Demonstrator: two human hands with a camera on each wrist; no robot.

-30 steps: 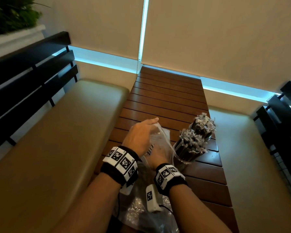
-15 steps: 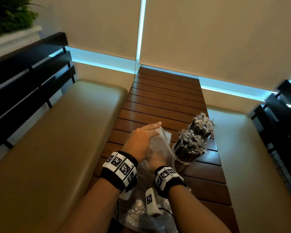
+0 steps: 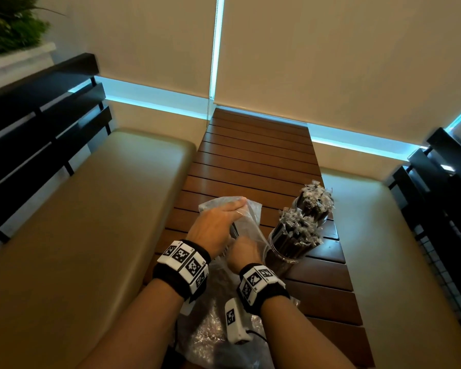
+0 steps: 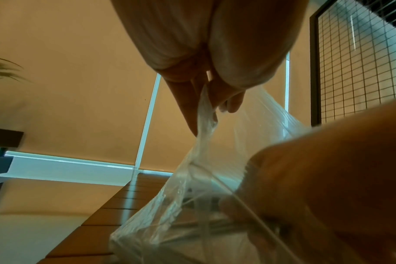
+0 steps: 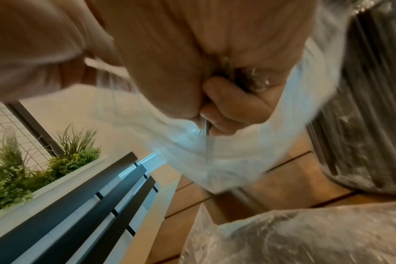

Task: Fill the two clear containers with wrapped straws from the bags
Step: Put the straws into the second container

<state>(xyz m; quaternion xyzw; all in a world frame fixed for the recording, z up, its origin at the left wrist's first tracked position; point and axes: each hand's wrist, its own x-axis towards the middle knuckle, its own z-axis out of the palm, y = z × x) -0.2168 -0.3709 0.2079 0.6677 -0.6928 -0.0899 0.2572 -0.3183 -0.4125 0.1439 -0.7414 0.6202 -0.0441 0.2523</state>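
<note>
your left hand (image 3: 215,227) is pinching the limp, slippery bag (image 3: 246,222) by its mouth while your right hand (image 3: 244,253) is seemingly gripping straws inside.

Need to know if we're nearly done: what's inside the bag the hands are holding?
The right hand is inside the bag, fingers curled on a few dark straws. The left hand pinches the bag's edge. The plastic and hands hide how many remain.

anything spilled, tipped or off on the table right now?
Nothing spilled. Both containers stand upright, packed with straws. The left hand holds the bag open; the right hand is inside it. A crumpled bag lies nearer the person.
</note>
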